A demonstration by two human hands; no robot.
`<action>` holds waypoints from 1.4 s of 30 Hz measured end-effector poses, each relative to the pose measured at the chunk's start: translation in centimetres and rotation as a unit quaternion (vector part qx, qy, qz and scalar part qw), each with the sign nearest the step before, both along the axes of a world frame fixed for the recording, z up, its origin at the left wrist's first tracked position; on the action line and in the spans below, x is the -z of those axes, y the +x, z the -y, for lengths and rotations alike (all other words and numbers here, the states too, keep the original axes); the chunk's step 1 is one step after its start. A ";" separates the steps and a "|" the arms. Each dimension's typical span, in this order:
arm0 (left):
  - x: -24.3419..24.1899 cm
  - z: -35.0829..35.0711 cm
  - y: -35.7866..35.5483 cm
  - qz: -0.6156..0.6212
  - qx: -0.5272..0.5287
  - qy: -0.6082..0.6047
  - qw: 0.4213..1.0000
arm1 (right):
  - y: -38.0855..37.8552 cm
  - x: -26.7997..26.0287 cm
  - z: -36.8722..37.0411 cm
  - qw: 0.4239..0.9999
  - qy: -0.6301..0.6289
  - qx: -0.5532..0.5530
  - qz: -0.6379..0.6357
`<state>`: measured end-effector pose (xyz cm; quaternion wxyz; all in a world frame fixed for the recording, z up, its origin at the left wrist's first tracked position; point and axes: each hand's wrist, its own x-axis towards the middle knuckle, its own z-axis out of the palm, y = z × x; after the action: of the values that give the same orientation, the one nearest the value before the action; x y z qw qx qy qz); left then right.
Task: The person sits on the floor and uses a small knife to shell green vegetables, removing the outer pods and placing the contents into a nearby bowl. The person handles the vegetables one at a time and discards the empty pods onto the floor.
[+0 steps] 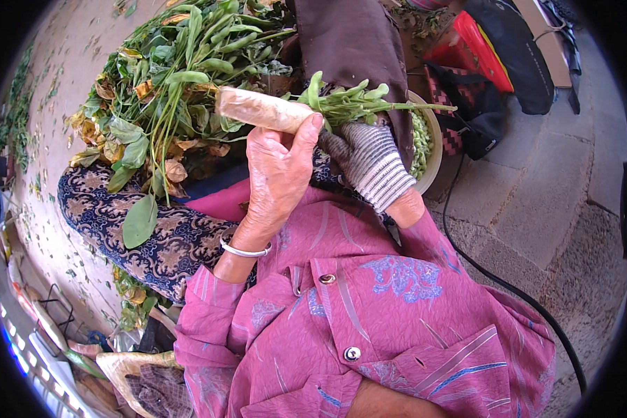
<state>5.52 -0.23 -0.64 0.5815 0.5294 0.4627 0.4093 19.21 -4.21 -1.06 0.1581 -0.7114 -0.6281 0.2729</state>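
Observation:
My bare left hand (282,157), with a pale bangle at the wrist, grips a cream-coloured, wrapped cylindrical piece (261,108). Its thumb lies along the right end; what the piece is cannot be made out. Just to the right, my right hand (363,154) wears a grey-and-white striped knit glove and is closed around a green soybean stem with pods (371,102). The gloved fingertips are hidden under the stem. A heap of soybean plants (188,68), with pods and yellowing leaves, lies across the upper left, partly over a patterned dark-blue cloth (151,224).
A cream basin (434,157) of green pods or beans sits right of the glove, partly covered by brown cloth (352,47). Beyond are a checked bag (446,99), a red item (473,47) and a black case (517,57). A black cable (480,271) crosses the paving.

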 end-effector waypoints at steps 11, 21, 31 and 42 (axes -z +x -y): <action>0.7 -0.8 -0.4 -0.053 0.049 0.059 0.996 | 1.1 -0.4 0.5 0.985 0.075 0.010 -0.157; -2.7 -2.3 -0.6 0.090 0.019 -0.089 0.992 | 1.3 -0.6 -1.0 0.930 -0.142 0.144 -0.307; -1.4 -3.3 0.2 0.115 0.081 -0.138 0.980 | 1.3 0.8 -1.4 0.906 -0.177 0.190 -0.333; -0.5 -2.8 -1.2 0.104 0.125 -0.038 0.986 | 1.6 -2.0 -1.1 0.907 -0.237 0.142 -0.317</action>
<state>4.36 2.53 -0.13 0.6927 0.5148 0.3454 0.3685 20.81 -3.14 0.90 0.2125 -0.6858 -0.3534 0.5996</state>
